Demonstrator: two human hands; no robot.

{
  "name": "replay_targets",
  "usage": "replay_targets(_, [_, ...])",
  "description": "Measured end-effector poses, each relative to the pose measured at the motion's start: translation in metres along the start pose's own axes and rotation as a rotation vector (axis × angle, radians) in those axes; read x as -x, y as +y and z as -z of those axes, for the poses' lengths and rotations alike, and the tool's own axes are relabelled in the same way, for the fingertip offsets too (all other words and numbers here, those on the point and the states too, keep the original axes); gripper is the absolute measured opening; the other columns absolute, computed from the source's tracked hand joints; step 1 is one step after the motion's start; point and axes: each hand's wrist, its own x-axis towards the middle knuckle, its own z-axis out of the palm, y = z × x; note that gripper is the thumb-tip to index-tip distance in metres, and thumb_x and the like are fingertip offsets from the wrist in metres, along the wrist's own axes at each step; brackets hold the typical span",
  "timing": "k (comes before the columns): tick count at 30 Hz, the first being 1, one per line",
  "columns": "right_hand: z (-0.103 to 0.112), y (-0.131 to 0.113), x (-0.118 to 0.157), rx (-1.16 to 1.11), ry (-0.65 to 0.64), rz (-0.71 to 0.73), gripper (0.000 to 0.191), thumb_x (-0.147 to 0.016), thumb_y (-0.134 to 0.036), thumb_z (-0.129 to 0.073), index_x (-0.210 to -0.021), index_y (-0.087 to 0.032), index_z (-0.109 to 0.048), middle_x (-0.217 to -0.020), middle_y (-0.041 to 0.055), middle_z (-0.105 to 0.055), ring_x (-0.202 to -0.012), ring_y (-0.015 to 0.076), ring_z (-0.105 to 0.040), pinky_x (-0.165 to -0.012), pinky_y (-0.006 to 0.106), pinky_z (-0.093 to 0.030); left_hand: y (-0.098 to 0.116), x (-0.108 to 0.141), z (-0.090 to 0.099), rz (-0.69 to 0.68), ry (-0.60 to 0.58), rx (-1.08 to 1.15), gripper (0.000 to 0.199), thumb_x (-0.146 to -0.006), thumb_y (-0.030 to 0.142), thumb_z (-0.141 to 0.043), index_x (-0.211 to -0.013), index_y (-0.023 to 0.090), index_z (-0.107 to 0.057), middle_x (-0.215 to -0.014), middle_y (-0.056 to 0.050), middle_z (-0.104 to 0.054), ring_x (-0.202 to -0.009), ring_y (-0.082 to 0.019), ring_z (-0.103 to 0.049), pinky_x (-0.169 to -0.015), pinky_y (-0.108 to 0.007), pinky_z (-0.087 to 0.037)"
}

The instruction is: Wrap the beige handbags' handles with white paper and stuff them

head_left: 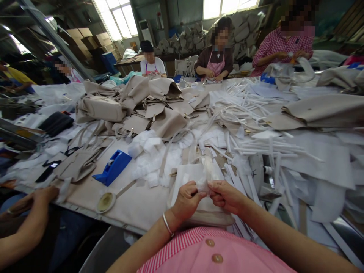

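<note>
My left hand (188, 200), with a silver bangle on its wrist, is closed in a pinch on a crumpled translucent white wrapping sheet (203, 184). On the opposite side of that sheet my right hand (226, 194) pinches it too, thumb against fingers. Both hands are held above a beige handbag (204, 218) lying at the table's front edge, with a flat white sheet (184, 176) over it. Behind the wrapping sheet rises a bag strap (178, 142), partly covered in clear wrap.
A blue tape dispenser (115, 167) and a round dish of yellowish paste (105, 202) lie to the left. Beige bags (167, 121) pile up behind. White tubes (273, 148) and foam sheets (321, 167) spread rightward. A neighbour's hands (42, 195) rest at the left edge; several people work opposite.
</note>
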Motion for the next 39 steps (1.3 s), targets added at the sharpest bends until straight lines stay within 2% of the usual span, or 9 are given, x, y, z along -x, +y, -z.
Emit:
replay_targets(7, [-0.013, 0.006, -0.006, 0.031, 0.144, 0.008, 0.045, -0.064, -0.045, -0.082, -0.066, -0.018, -0.046, -0.047, -0.0119, -0.031, -0.04, 0.0013, -0.015, -0.039, 0.02, -0.007, -0.003, 0.001, -0.007, -0.215, -0.098, -0.314, 0.02, -0.092, 0.02, -0.048, -0.081, 0.016, -0.064, -0.078, -0.005, -0.056, -0.073, -0.015, -0.051, -0.069, -0.027, -0.041])
replay_targets(10, [-0.017, 0.009, -0.005, 0.068, 0.234, 0.089, 0.042, -0.063, -0.043, -0.081, -0.063, -0.019, -0.046, -0.046, -0.0115, -0.031, -0.039, 0.0026, -0.017, -0.039, 0.021, -0.009, 0.002, 0.0, -0.006, -0.211, -0.13, -0.265, 0.021, -0.093, 0.02, -0.046, -0.086, 0.016, -0.065, -0.085, -0.007, -0.059, -0.078, -0.016, -0.053, -0.073, -0.028, -0.042])
replay_targets(14, [-0.018, 0.009, -0.004, 0.254, 0.326, 0.19, 0.035, -0.07, -0.043, -0.072, -0.062, -0.019, -0.048, -0.046, -0.0099, -0.031, -0.041, 0.0052, -0.021, -0.041, 0.024, -0.013, 0.007, -0.002, 0.003, 0.042, -0.16, 0.013, 0.018, -0.088, 0.03, -0.058, -0.079, 0.016, -0.065, -0.078, -0.004, -0.058, -0.073, -0.014, -0.051, -0.068, -0.027, -0.04])
replay_targets(20, [-0.019, 0.012, -0.003, 0.971, 0.375, 0.512, 0.031, -0.081, -0.032, -0.06, -0.056, -0.018, -0.049, -0.056, -0.0038, -0.042, -0.057, 0.0106, -0.039, -0.055, 0.025, -0.029, 0.004, -0.015, 0.004, 0.633, -0.107, 0.808, 0.043, -0.075, 0.052, -0.071, -0.065, 0.015, -0.053, -0.056, 0.005, -0.04, -0.05, -0.006, -0.032, -0.049, -0.022, -0.023])
replay_targets(24, [-0.016, 0.014, -0.002, 1.178, 0.344, 0.683, 0.027, -0.086, -0.029, -0.055, -0.061, -0.018, -0.054, -0.065, 0.0006, -0.052, -0.065, 0.0133, -0.045, -0.063, 0.027, -0.033, 0.003, -0.024, -0.005, 0.679, 0.008, 0.912, 0.043, -0.06, 0.043, -0.084, -0.067, 0.015, -0.052, -0.058, 0.006, -0.041, -0.05, -0.004, -0.032, -0.05, -0.021, -0.02])
replay_targets(27, [-0.007, 0.005, -0.001, 0.944, 0.223, 0.504, 0.034, -0.085, -0.041, -0.059, -0.061, -0.018, -0.053, -0.059, -0.0016, -0.047, -0.058, 0.0112, -0.04, -0.054, 0.024, -0.031, 0.003, -0.024, -0.005, 0.565, 0.001, 0.705, 0.039, -0.067, 0.047, -0.077, -0.066, 0.015, -0.056, -0.059, 0.005, -0.044, -0.052, -0.007, -0.032, -0.051, -0.024, -0.023])
replay_targets(32, [0.003, -0.013, -0.011, 0.111, 0.149, -0.007, 0.038, -0.074, -0.051, -0.068, -0.069, -0.019, -0.048, -0.055, -0.0078, -0.039, -0.043, 0.0038, -0.014, -0.04, 0.02, -0.009, 0.002, -0.022, -0.003, 0.213, -0.044, 0.196, 0.037, -0.076, 0.037, -0.069, -0.055, 0.016, -0.047, -0.061, 0.004, -0.041, -0.061, -0.01, -0.037, -0.059, -0.026, -0.029])
replay_targets(36, [0.002, -0.016, -0.024, -0.073, 0.226, -0.02, 0.035, -0.063, -0.034, -0.077, -0.066, -0.019, -0.045, -0.051, -0.0098, -0.036, -0.042, 0.0027, -0.015, -0.04, 0.018, -0.009, -0.004, -0.024, -0.002, 0.06, -0.032, -0.003, 0.037, -0.078, 0.027, -0.065, -0.053, 0.017, -0.04, -0.062, 0.004, -0.038, -0.062, -0.01, -0.037, -0.061, -0.026, -0.029])
replay_targets(39, [-0.001, -0.015, -0.03, 0.092, 0.279, 0.092, 0.034, -0.065, -0.038, -0.076, -0.063, -0.019, -0.048, -0.048, -0.0102, -0.033, -0.042, 0.004, -0.019, -0.04, 0.021, -0.012, -0.005, -0.033, 0.003, 0.135, -0.084, 0.027, 0.036, -0.078, 0.036, -0.066, -0.056, 0.017, -0.045, -0.062, 0.004, -0.041, -0.062, -0.01, -0.038, -0.06, -0.026, -0.028])
